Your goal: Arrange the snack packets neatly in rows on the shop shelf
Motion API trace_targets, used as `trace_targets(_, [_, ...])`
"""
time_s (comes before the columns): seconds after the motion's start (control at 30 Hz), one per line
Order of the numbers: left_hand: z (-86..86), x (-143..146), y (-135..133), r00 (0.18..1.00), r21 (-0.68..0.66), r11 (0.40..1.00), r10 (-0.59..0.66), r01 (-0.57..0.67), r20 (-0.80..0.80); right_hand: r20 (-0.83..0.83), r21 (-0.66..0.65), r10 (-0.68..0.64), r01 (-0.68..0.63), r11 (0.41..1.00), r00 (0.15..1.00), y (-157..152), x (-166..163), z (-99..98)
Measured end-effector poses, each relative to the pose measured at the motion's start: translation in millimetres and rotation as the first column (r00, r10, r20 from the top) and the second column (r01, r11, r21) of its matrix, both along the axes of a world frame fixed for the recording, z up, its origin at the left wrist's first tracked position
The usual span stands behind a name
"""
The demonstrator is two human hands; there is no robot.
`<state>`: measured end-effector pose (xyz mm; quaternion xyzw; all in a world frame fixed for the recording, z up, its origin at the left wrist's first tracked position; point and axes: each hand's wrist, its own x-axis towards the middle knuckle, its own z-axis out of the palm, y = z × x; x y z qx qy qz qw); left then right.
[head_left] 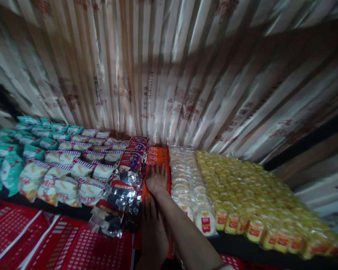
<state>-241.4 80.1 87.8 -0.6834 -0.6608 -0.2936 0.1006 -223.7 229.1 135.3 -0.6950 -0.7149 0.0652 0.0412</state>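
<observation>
Orange snack packets (157, 153) lie in a narrow row between dark printed packets and clear-wrapped white rounds. My right hand (157, 180) lies flat on this orange row toward the back, its fingers stretched and slightly apart. Nearer to me, my left hand (154, 225) rests on the front part of the same row, fingers extended forward. Neither hand appears to grip anything. Just left of both hands, shiny dark packets (129, 176) overlap in a column, with the front ones tilting over the shelf edge. To the right, white round cakes in clear wrap (183, 176) stand in two columns.
Yellow wrapped cakes (242, 187) fill the right side of the dark shelf. White bags with striped tops (64, 187) and teal bags (11, 168) stand at the left. Red plastic baskets (101, 243) sit below the front edge. A pleated printed curtain (163, 75) hangs behind.
</observation>
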Motion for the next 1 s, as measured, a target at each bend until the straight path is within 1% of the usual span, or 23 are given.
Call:
trace_targets(0.1, [1.1,-1,1,1.000,0.000,1.000,-0.013,0.013,0.000,0.008,0.038,0.060,-0.060,0.997,0.998,12,0,0.7])
trace_targets(0.17, [-0.2,-2,1,1.000,-0.003,1.000,-0.022,0.022,-0.006,-0.002,0.029,0.080,-0.080,0.996,0.997,18,0,-2.4])
trace_targets(0.3, [-5.0,-2,1,0.999,-0.006,0.999,-0.037,0.037,0.021,-0.042,0.028,0.042,-0.041,0.999,0.998,24,-1,-9.6])
trace_targets(0.37, [-7.0,-1,1,0.999,0.008,0.999,-0.038,0.037,0.035,-0.035,0.008,0.021,-0.020,1.000,0.999,25,-2,-11.1])
trace_targets(0.43, [-8.6,0,0,0.998,0.003,0.999,-0.049,0.049,0.029,-0.013,-0.014,0.023,-0.023,1.000,1.000,25,-3,-11.3])
trace_targets(0.53, [-9.9,-1,-1,0.998,-0.025,0.998,-0.064,0.063,-0.006,-0.001,-0.012,0.031,-0.031,0.999,1.000,25,-2,-11.0])
trace_targets(0.7, [-8.1,-3,0,0.996,-0.011,0.997,-0.074,0.073,-0.040,-0.015,0.000,0.020,-0.020,1.000,1.000,25,-1,-10.8])
trace_targets(0.87, [-4.7,-2,2,0.996,0.019,0.997,-0.077,0.078,-0.038,-0.021,-0.025,0.007,-0.008,1.000,1.000,26,-1,-13.3])
trace_targets(1.0, [-2.4,-2,2,0.996,-0.002,0.998,-0.070,0.070,-0.053,-0.052,-0.013,0.023,-0.024,1.000,0.998,28,1,-15.2])
